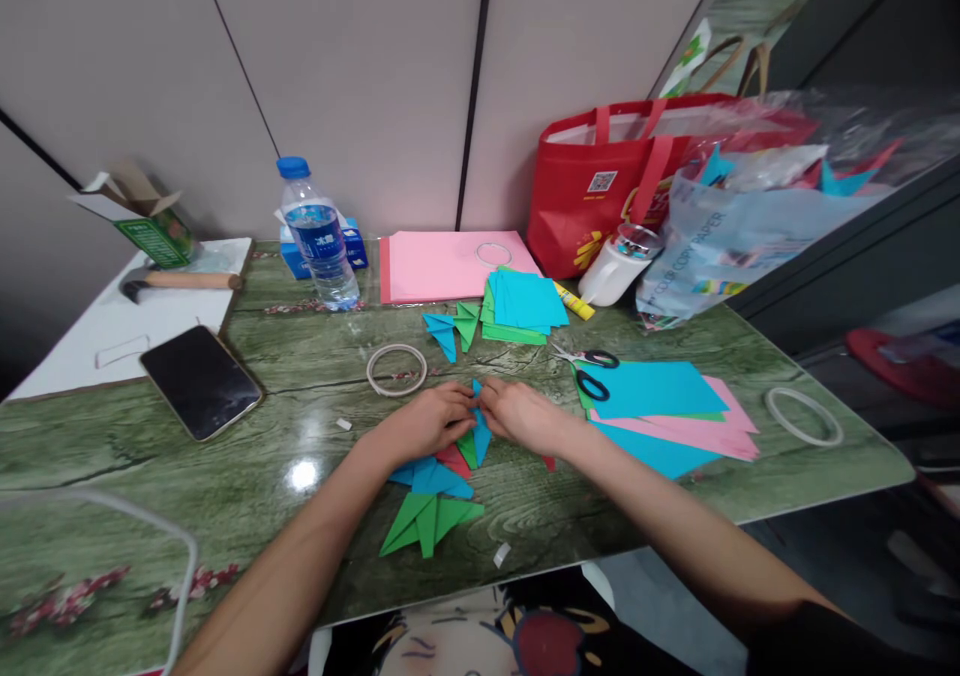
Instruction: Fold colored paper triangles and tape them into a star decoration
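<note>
My left hand [433, 420] and my right hand [519, 414] meet over the middle of the table, fingers bent and pressed onto a folded blue paper piece [481, 442]. Part of that piece is hidden beneath my fingers. Close under my left hand lie a folded green piece [467, 449], a red piece [454, 460] and a blue star-like piece [433, 478]. Nearer to me rests a green folded paper star [427, 522]. A red tip [550, 463] shows beside my right wrist. Beyond my hands sit a small blue folded piece [441, 333] and a green one [466, 324].
Tape rolls [397, 370] and black-handled scissors [594, 384] flank my hands. Coloured sheets [652, 388] lie right, cut squares [525, 301] behind. Further back stand a water bottle [319, 236], white mug [619, 266] and red bag [581, 186]. A phone [201, 382] and hammer [187, 280] lie left.
</note>
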### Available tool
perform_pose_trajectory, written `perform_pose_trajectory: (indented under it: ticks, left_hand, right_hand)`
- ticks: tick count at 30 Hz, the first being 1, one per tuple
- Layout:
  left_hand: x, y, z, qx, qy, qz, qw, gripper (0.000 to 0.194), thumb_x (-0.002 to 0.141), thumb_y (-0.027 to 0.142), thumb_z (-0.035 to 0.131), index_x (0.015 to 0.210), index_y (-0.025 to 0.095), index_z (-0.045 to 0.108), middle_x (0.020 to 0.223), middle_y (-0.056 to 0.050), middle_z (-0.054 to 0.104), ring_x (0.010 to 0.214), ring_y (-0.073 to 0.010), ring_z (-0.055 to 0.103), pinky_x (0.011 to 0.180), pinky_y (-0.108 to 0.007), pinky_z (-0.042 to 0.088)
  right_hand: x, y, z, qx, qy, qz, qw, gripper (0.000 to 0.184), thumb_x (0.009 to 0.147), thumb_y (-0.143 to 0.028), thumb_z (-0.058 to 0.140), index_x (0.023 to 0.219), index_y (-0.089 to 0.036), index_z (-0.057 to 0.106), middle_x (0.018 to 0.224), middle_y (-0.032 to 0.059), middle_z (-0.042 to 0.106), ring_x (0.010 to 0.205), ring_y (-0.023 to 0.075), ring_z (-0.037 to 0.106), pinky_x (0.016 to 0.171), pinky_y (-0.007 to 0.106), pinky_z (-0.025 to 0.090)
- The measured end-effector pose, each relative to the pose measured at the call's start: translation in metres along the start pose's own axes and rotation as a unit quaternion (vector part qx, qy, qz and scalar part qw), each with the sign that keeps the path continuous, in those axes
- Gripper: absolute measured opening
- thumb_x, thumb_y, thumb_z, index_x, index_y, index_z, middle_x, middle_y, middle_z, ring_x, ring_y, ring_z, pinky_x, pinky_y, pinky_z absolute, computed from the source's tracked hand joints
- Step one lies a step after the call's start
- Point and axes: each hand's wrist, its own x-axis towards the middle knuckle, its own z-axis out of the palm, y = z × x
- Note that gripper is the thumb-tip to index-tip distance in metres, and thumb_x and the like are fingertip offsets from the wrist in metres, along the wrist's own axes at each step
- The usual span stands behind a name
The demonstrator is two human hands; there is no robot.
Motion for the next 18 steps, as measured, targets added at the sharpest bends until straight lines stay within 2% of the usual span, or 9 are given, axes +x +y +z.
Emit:
perform_pose_trajectory:
  ticks: [6,8,10,11,13,14,15,16,18]
  left_hand:
    - [-0.001,0.0,0.0,0.008,0.003,-0.002,1.0,0.019,0.088,0.021,0.052,0.085,0.014,0.07,0.095,-0.01,0.07,0.106,-0.0213,0.058,0.092,-0.036,0.049]
    - [-0.001,0.0,0.0,0.005,0.008,-0.006,1.0,0.02,0.088,0.021,0.052,0.084,0.014,0.07,0.097,-0.011,0.069,0.107,-0.0218,0.058,0.09,-0.037,0.05]
    - [-0.001,0.001,0.0,0.0,0.006,-0.009,1.0,0.02,0.089,0.021,0.051,0.085,0.014,0.069,0.098,-0.011,0.069,0.106,-0.0216,0.058,0.09,-0.037,0.05]
    - [-0.001,0.001,-0.001,-0.003,0.003,-0.01,1.0,0.02,0.089,0.021,0.05,0.086,0.014,0.069,0.097,-0.011,0.069,0.106,-0.0215,0.058,0.089,-0.037,0.05]
    - [-0.001,0.001,-0.001,-0.003,0.003,-0.008,1.0,0.02,0.089,0.02,0.049,0.087,0.013,0.068,0.097,-0.011,0.068,0.105,-0.0212,0.058,0.09,-0.036,0.049]
    - [-0.001,0.001,0.0,-0.002,0.007,-0.008,1.0,0.019,0.089,0.02,0.049,0.088,0.014,0.067,0.097,-0.011,0.068,0.105,-0.021,0.058,0.09,-0.036,0.049]
    - [-0.001,0.001,0.0,0.002,0.011,-0.008,1.0,0.018,0.089,0.019,0.049,0.091,0.014,0.066,0.098,-0.011,0.067,0.106,-0.0207,0.057,0.09,-0.036,0.048]
    - [-0.001,0.0,0.0,0.006,0.016,-0.011,1.0,0.017,0.089,0.018,0.049,0.094,0.014,0.065,0.1,-0.01,0.066,0.106,-0.0204,0.057,0.091,-0.035,0.048]
    - [-0.001,-0.001,0.001,0.018,0.016,-0.016,1.0,0.019,0.089,0.016,0.047,0.103,0.014,0.061,0.104,-0.01,0.064,0.105,-0.0198,0.056,0.09,-0.035,0.048]
  right_hand:
    - [-0.001,0.01,0.0,0.122,0.081,0.026,0.989,0.008,0.084,-0.013,0.048,0.081,-0.013,0.055,0.081,0.0068,0.058,0.066,0.0146,0.054,0.062,0.027,0.041]
    - [-0.009,0.012,-0.012,0.203,0.141,0.031,0.968,0.009,0.082,-0.012,0.049,0.076,-0.015,0.054,0.075,0.0037,0.056,0.066,0.0138,0.053,0.063,0.026,0.041]
    - [-0.026,0.013,-0.03,0.302,0.19,0.048,0.933,0.01,0.083,-0.017,0.048,0.074,-0.017,0.054,0.072,0.0022,0.056,0.066,0.0135,0.053,0.062,0.025,0.042]
    - [-0.038,0.013,-0.04,0.363,0.189,0.041,0.912,0.012,0.083,-0.022,0.049,0.073,-0.018,0.054,0.072,0.0021,0.057,0.066,0.0136,0.054,0.06,0.025,0.044]
    - [-0.063,0.014,-0.054,0.461,0.116,-0.018,0.879,0.017,0.077,-0.036,0.061,0.071,-0.02,0.057,0.084,0.0046,0.063,0.075,0.0167,0.059,0.067,0.029,0.048]
    - [-0.075,0.015,-0.057,0.488,0.082,-0.03,0.868,0.02,0.071,-0.039,0.067,0.072,-0.021,0.058,0.084,0.0043,0.065,0.076,0.0182,0.06,0.068,0.031,0.049]
    - [-0.084,0.016,-0.056,0.498,0.067,-0.03,0.864,0.02,0.071,-0.039,0.066,0.071,-0.021,0.059,0.08,0.0039,0.065,0.076,0.0189,0.061,0.067,0.031,0.049]
    - [-0.092,0.018,-0.05,0.49,0.067,-0.003,0.869,0.018,0.077,-0.038,0.061,0.071,-0.021,0.06,0.077,0.0039,0.066,0.075,0.0187,0.062,0.067,0.031,0.049]
    - [-0.099,0.023,-0.03,0.431,0.121,0.109,0.888,0.019,0.084,-0.035,0.051,0.078,-0.02,0.061,0.076,0.0046,0.066,0.072,0.0181,0.062,0.065,0.03,0.048]
